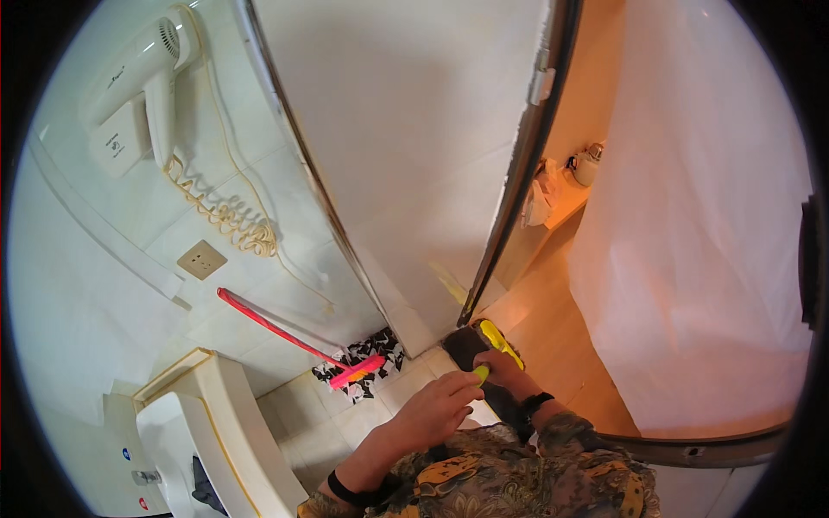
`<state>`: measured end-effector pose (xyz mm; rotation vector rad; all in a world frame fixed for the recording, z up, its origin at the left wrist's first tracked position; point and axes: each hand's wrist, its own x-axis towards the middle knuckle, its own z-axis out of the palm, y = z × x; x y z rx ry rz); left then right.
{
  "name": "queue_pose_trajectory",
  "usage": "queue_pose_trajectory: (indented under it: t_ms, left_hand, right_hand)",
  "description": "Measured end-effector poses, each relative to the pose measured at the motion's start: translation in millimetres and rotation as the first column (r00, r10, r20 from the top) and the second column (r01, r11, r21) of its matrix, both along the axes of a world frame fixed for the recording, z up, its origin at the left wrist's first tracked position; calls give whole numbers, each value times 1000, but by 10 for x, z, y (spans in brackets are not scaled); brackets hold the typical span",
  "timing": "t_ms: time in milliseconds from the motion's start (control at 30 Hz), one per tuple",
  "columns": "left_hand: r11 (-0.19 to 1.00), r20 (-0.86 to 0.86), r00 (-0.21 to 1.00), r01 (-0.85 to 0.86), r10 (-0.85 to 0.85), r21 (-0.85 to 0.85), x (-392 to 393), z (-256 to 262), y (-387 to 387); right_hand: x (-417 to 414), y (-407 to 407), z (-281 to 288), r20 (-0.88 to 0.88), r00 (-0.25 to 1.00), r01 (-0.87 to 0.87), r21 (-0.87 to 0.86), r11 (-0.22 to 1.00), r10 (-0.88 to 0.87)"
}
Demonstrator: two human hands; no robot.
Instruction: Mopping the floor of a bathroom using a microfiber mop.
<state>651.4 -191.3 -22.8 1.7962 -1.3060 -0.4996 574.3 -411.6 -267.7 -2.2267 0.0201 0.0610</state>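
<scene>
My left hand [432, 406] is closed around the yellow-green end of a handle [480, 373]. Just beyond it, my right hand [502, 369] grips the same handle lower down. The handle points up toward the camera, and its lower part is hidden behind my hands. A bright yellow head [502, 343], which looks like that of a broom, is down by the doorway, at the edge of a dark mat [462, 349]. Whether its bristles touch the floor cannot be seen.
Against the tiled wall leans a red-handled broom with a pink head [357, 371], over a black-and-white patterned bin or bag [388, 346]. A white sink [170, 427] stands at left. A hair dryer [158, 97] hangs above. A dark door frame [511, 194] borders the wooden floor [557, 343].
</scene>
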Motion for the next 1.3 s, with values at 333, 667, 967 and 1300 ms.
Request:
queue_pose_trajectory:
  t_ms: [333,667,967,1300]
  left_hand:
    - [932,-221,906,-342,361,120,440,62,688]
    - [785,-372,698,-593,612,178,479,-170,595]
    - [681,-400,574,-702,715,210,586,-71,290]
    - [539,-319,450,-788,834,297,438,-45,562]
  right_hand:
    - [806,-1463,-237,-109,942,333,211,919,-316]
    - [1840,-2609,-233,-155,737,674,243,697,-658]
    - [2792,-3489,-759,296,688,725,-321,609,-663]
    - [3769,-692,-896,274,959,3,-244,970,66]
